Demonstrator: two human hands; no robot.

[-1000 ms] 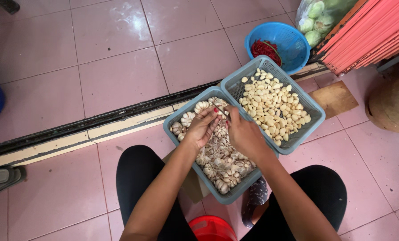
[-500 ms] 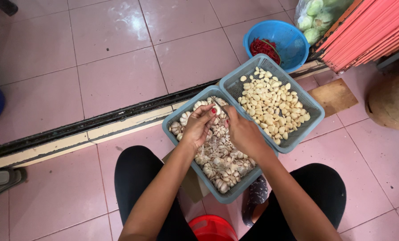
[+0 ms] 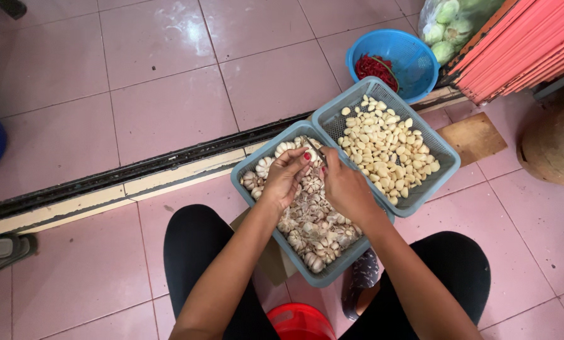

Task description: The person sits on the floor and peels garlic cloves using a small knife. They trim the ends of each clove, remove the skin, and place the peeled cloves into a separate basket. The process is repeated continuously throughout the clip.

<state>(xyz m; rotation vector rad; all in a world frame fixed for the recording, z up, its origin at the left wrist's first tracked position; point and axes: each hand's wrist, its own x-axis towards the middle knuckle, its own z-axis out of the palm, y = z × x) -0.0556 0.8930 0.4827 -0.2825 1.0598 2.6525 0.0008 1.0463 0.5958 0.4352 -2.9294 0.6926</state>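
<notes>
At the middle of the frame, the left hand (image 3: 286, 179) and right hand (image 3: 345, 189) meet over the near basket (image 3: 257, 165) of unpeeled garlic (image 3: 313, 220), fingers pinching one clove (image 3: 312, 154). Peeled cloves (image 3: 383, 148) lie apart in the upper-right basket (image 3: 443, 151), kept within reach.

Both forearms are being extended forward from bent knees, wrists angled inward. The left hand (image 3: 286, 178) is being held curled, red-painted thumbnail showing, fingertips pinched together. The right hand (image 3: 345, 187) is being kept closed beside it, fingertips meeting the left's.
</notes>
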